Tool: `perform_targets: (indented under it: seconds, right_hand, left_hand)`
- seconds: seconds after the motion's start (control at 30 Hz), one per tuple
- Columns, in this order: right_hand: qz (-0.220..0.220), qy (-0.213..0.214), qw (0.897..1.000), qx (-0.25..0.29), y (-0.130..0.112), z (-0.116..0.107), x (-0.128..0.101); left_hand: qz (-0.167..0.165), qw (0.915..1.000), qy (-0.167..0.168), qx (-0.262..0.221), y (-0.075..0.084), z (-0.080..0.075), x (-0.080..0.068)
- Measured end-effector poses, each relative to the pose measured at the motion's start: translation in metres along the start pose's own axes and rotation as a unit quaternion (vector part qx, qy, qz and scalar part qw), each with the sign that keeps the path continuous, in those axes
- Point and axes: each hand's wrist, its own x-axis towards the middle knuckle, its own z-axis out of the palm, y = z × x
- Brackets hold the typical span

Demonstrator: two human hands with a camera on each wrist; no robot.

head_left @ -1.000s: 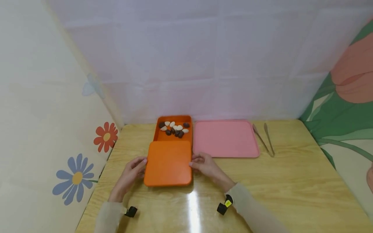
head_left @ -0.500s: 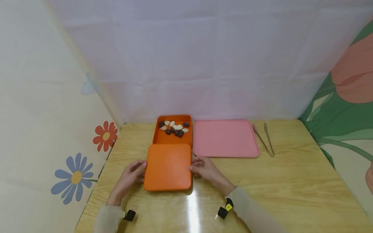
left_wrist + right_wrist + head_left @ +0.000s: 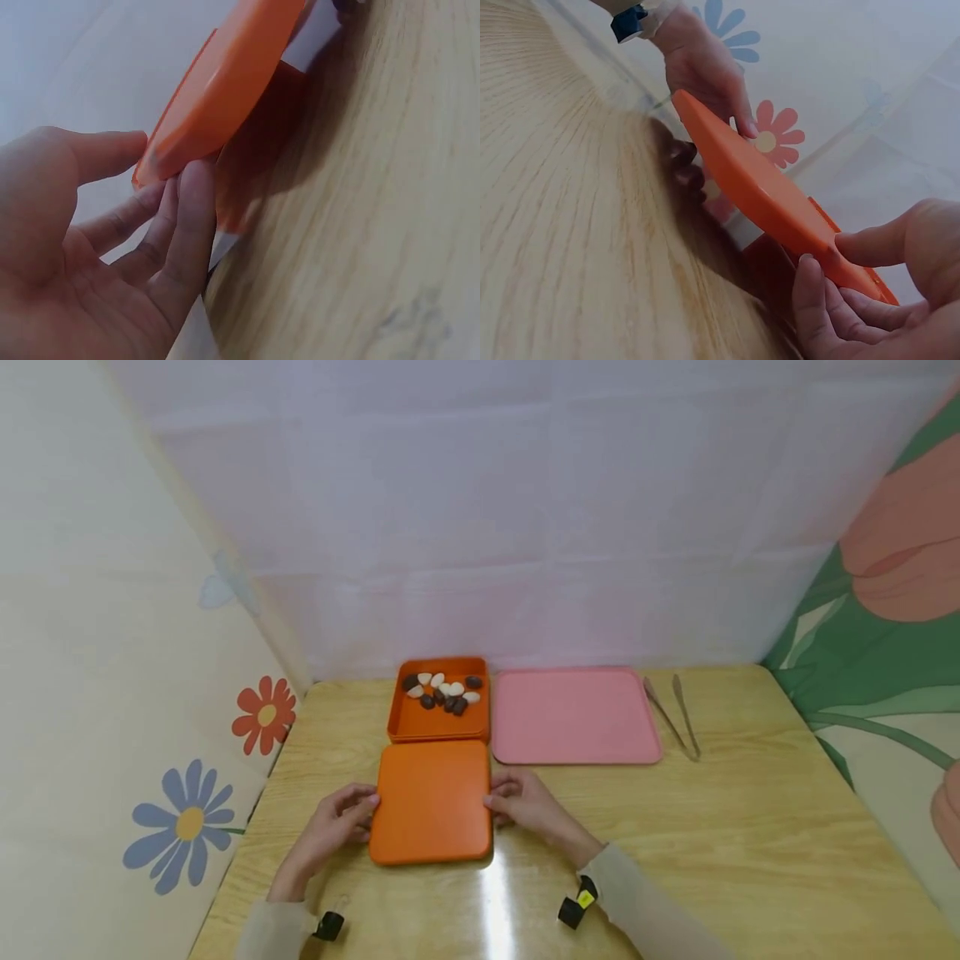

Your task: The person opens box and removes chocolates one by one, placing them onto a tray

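Observation:
A square orange lid (image 3: 431,802) is held just above the wooden table, level in the head view. My left hand (image 3: 337,822) pinches its left edge, thumb on top and fingers underneath (image 3: 187,217). My right hand (image 3: 525,802) pinches the right edge the same way (image 3: 832,251). In the right wrist view the lid (image 3: 757,187) casts a shadow on the wood, with the left hand (image 3: 705,75) at its far side. Behind the lid stands an open orange box (image 3: 438,725) with several dark and white pieces (image 3: 442,691) in its far half.
A flat pink tray (image 3: 573,714) lies right of the orange box. Metal tongs (image 3: 672,714) lie beside the tray's right edge. Cloth walls with flower prints close in the table on the left, back and right.
Both hands have drawn the lid toward me, off the box. The box's near half, covered a second ago, now shows fully.

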Motion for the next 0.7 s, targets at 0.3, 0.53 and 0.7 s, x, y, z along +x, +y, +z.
perform_targets:
  seconds: [0.3, 0.53, 0.7]
  right_hand:
    - [-0.019, 0.000, 1.000, -0.017, 0.008, 0.005, 0.001]
    - [-0.063, -0.007, 0.992, -0.113, 0.015, 0.004, 0.003]
    - [-0.090, 0.004, 0.977, -0.191, 0.014, 0.004, 0.006]
  left_hand:
    - [0.017, 0.9977, 0.012, 0.064, 0.003, 0.004, -0.005]
    - [0.019, 0.9925, 0.035, 0.115, 0.006, 0.009, -0.007]
    - [0.029, 0.9832, 0.059, 0.170, 0.011, 0.013, -0.006]
